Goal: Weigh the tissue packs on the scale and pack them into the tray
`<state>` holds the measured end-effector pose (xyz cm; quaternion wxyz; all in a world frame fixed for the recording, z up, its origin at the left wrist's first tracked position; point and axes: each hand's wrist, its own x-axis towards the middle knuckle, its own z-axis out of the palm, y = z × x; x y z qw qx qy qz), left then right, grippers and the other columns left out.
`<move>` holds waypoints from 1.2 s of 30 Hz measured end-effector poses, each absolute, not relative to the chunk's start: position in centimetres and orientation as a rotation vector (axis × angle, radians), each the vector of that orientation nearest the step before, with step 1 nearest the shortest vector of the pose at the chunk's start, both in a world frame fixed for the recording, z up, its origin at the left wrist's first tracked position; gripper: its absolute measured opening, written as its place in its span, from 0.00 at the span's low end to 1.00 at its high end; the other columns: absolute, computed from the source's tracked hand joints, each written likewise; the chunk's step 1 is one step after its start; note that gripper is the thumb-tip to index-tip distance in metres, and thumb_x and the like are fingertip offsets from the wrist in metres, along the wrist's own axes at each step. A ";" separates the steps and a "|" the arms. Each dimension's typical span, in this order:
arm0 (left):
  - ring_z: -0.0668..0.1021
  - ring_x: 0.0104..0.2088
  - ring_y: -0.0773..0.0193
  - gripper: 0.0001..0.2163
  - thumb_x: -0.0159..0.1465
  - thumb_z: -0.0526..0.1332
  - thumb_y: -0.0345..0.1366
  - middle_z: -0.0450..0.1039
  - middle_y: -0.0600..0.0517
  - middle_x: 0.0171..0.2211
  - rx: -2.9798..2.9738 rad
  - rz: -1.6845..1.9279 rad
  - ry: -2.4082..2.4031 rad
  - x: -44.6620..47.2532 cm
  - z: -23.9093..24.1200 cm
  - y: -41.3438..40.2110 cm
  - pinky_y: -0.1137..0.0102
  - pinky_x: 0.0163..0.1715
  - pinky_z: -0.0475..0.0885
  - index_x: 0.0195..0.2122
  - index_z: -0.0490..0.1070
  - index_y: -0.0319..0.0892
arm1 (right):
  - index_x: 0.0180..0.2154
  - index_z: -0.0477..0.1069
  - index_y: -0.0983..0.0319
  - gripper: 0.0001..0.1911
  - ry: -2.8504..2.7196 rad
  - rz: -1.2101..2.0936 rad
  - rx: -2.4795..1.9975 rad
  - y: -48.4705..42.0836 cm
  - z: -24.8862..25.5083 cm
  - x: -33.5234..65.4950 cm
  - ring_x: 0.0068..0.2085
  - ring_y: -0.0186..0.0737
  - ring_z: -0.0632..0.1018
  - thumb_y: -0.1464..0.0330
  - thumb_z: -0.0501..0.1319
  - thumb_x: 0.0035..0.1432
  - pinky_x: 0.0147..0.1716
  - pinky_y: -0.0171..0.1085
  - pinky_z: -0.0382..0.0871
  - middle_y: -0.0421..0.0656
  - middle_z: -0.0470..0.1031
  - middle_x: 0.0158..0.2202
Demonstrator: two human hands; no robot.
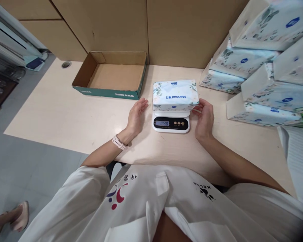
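Observation:
A white tissue pack with leaf prints and blue lettering lies on top of a white kitchen scale. The scale's display appears to read 103.8, with several round buttons beside it. To the left of the pack, my left hand rests on edge with fingers stretched out, apart from the pack. My right hand is at the pack's right lower corner, its fingers partly behind that corner and slightly curled. Whether those fingertips touch the pack is hard to see; they do not grip it.
An open shallow green cardboard box stands at the back left, nothing in it. Stacked tissue packs fill the right side. Brown panels close off the table's back edge. Another person's foot shows on the floor, lower left.

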<state>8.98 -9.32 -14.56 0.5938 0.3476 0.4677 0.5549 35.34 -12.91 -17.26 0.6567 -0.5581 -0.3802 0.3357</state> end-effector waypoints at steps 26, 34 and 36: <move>0.80 0.64 0.52 0.15 0.70 0.62 0.46 0.82 0.44 0.59 0.852 1.285 1.104 9.1 -14.5 -9.3 0.54 0.75 0.65 0.50 0.79 0.43 | 0.53 0.75 0.54 0.31 -0.880 0.784 -1.269 -13.0 -16.9 35.2 0.51 0.42 0.81 0.38 0.59 0.65 0.57 0.47 0.76 0.43 0.79 0.52; 0.79 0.65 0.51 0.14 0.68 0.63 0.46 0.81 0.43 0.58 0.851 1.294 1.098 9.3 -14.5 -9.4 0.54 0.75 0.64 0.48 0.79 0.43 | 0.53 0.75 0.54 0.31 -0.879 0.788 -1.279 -13.0 -17.0 35.3 0.51 0.42 0.81 0.37 0.59 0.65 0.58 0.49 0.76 0.43 0.80 0.52; 0.79 0.65 0.51 0.14 0.68 0.63 0.46 0.81 0.42 0.58 0.852 1.291 1.096 9.3 -14.4 -9.4 0.53 0.75 0.64 0.48 0.79 0.43 | 0.53 0.76 0.54 0.32 -0.881 0.782 -1.284 -13.0 -17.0 35.3 0.51 0.42 0.81 0.37 0.59 0.65 0.59 0.49 0.76 0.43 0.80 0.51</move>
